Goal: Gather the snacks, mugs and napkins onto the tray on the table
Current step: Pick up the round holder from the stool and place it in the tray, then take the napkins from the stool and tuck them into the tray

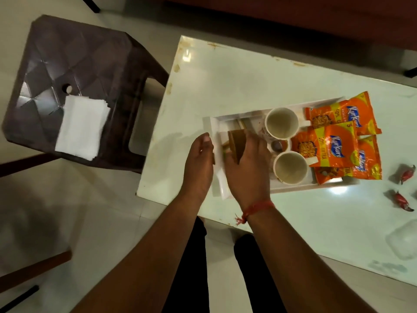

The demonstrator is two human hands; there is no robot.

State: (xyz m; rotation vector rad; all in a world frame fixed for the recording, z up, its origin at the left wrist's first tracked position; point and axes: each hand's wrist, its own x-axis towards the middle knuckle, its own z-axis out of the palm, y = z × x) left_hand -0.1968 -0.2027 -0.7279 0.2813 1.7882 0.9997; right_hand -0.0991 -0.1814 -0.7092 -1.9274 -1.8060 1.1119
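Glossy white desk [225, 86] held the white rectangular tray [217, 177]; soft, light white paper napkins [81, 127] at centre left needed a whole-stack pinch. Left hand [198, 163] open, right hand [246, 168] gripping a brown coaster [235, 143].

I see the tray [216, 177] on the table [225, 86], two mugs [281, 123] in its middle, snack packets [327, 143] at its right end. Two candies [406, 175] lie right of it. Napkins [81, 127] sit on the stool [67, 53], left of the table
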